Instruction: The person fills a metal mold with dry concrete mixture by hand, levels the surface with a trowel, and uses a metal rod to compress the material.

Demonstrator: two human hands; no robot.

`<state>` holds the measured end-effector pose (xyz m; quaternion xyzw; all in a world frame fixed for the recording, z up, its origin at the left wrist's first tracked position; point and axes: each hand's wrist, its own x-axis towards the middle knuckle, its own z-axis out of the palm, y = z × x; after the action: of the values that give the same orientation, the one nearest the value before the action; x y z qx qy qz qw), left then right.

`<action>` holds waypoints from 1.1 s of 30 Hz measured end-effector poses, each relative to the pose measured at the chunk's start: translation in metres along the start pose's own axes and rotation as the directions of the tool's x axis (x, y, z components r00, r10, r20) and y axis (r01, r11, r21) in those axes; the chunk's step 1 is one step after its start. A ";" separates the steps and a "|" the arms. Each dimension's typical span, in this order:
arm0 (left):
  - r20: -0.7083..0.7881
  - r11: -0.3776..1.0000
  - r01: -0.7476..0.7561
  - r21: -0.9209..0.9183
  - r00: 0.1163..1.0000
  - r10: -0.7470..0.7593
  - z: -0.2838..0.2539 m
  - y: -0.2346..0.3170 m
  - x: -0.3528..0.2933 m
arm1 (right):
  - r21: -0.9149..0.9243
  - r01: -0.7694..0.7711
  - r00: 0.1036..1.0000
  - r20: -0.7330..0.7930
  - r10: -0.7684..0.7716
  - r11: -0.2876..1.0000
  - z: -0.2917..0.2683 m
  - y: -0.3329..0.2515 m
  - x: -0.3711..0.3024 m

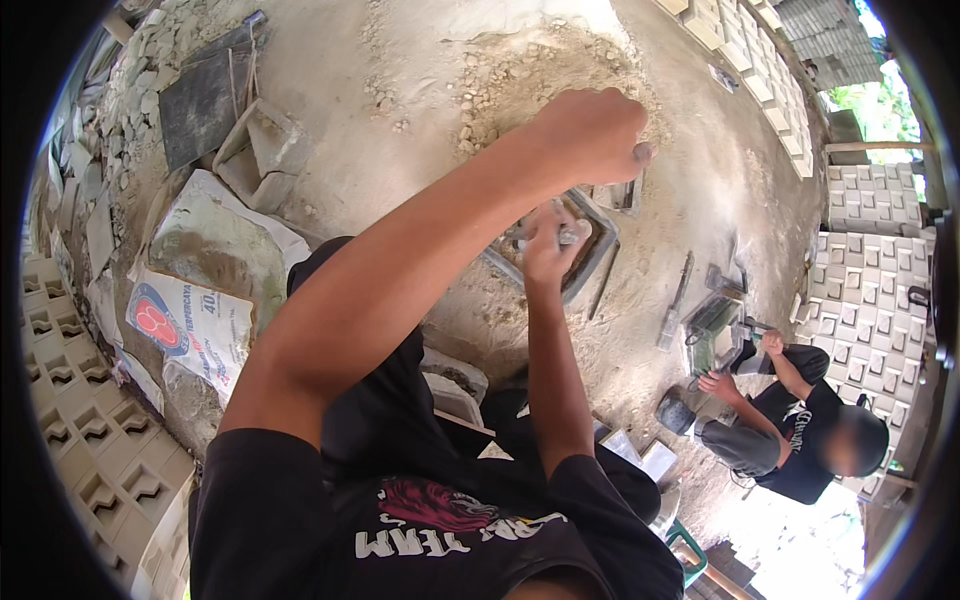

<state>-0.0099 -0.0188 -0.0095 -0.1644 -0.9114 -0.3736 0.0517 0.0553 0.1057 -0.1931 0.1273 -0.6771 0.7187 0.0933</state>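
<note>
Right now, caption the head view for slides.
Clenched left hand above dusty, beige floor; right hand over a grey, angular, rigid frame.

hands, left (pixel 592 135): fisted | hands, right (pixel 553 240): at grey frame (pixel 594 268) | co-worker (pixel 790 435) right

The shirt (pixel 455 560) is black, printed with white letters and a reddish-pink figure. The frame (pixel 604 255) is dark grey; the ground (pixel 390 60) is sandy beige, the rubble (pixel 490 90) a paler yellowish tan. White covers the sack (pixel 215 345), with blue and red printing. The left blocks (pixel 60 395) are cream, patterned with dark zigzag slots; the right wall (pixel 865 285) repeats cream rectangles in relief. The sheet (pixel 203 118) is charcoal. The co-worker's cap (pixel 874 440) is black, the trousers (pixel 738 446) grey. The chair (pixel 686 541) is green.
</note>
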 end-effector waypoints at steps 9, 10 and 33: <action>-0.058 0.999 -0.034 0.009 0.998 0.034 0.008 -0.005 0.005 | -0.054 -0.137 0.990 0.024 0.139 0.989 -0.015 -0.021 0.004; -0.004 1.000 0.006 0.001 1.000 -0.006 0.005 -0.003 0.004 | -0.117 -0.198 0.977 0.060 0.206 0.973 -0.014 -0.022 0.003; 0.006 1.000 -0.005 -0.016 1.000 0.005 0.013 -0.002 0.013 | -0.002 -0.008 0.984 -0.177 0.007 1.000 0.008 -0.031 0.001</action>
<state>-0.0225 -0.0080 -0.0173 -0.1680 -0.9082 -0.3802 0.0486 0.0639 0.0998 -0.1632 0.0603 -0.6677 0.7266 0.1505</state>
